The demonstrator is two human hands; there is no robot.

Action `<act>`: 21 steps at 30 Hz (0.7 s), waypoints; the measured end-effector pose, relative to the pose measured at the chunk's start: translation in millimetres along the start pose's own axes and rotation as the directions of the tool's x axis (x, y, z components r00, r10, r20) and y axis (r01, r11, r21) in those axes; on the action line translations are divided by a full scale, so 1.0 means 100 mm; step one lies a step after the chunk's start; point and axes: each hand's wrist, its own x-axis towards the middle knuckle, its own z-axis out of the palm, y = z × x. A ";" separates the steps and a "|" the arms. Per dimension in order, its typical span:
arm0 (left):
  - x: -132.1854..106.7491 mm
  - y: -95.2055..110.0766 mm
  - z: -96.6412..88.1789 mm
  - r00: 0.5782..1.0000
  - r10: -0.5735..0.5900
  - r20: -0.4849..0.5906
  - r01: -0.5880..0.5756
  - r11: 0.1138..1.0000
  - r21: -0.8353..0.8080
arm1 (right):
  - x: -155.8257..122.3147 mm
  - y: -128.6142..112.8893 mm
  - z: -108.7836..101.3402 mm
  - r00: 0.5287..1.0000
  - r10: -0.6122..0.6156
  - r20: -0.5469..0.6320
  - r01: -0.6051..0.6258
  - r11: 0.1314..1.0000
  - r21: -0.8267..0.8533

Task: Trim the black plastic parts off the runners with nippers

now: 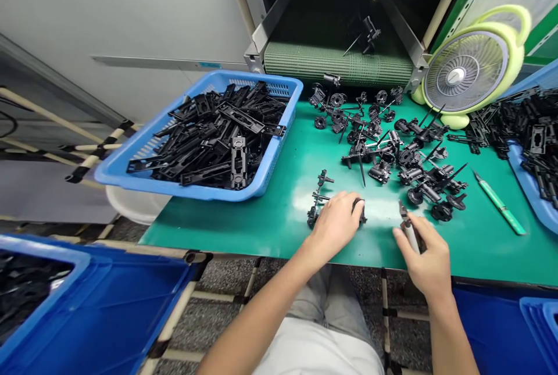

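Note:
My left hand (337, 222) lies on the green table mat (279, 212) with its fingers curled over a black moulded plastic part with sprue (320, 197); part of that piece sticks out to the left of the hand. My right hand (425, 253) is closed round small cutting pliers (406, 225), tips pointing away from me. A spread of several black moulded parts (392, 148) lies just beyond both hands.
A light blue basket (279, 154) full of long black parts overhangs the table's left edge. A green fan (468, 67) stands back right, a green knife (499, 203) lies right. Blue bins (108, 311) sit below left; a conveyor (335, 61) runs behind.

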 end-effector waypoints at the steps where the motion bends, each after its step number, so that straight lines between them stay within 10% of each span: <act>1: 0.07 0.03 0.01 1.000 0.024 -0.011 -0.022 0.993 0.120 | 0.00 0.05 0.01 0.999 0.033 -0.039 -0.033 0.999 0.009; 4: 0.12 0.07 -0.01 0.995 0.005 -0.101 0.012 0.987 0.163 | -0.02 0.12 0.03 0.997 0.052 -0.055 -0.049 0.998 0.044; 7: -0.03 0.05 -0.05 0.980 -0.099 -0.171 0.064 0.978 -0.200 | -0.05 0.06 0.00 1.000 -0.013 0.009 0.013 0.999 0.051; 11: -0.34 0.03 -0.07 0.986 -0.157 0.062 0.140 0.554 -0.821 | -0.15 -0.15 -0.08 0.974 -0.179 0.142 0.175 0.984 0.037; 14: -0.49 0.06 -0.06 0.977 -0.091 0.193 0.210 0.250 -0.945 | -0.21 -0.32 -0.14 0.929 -0.282 0.239 0.285 0.958 0.025; 21: -0.57 0.09 0.00 0.950 0.045 0.309 0.305 0.087 -0.949 | -0.22 -0.51 -0.20 0.850 -0.377 0.367 0.409 0.913 -0.008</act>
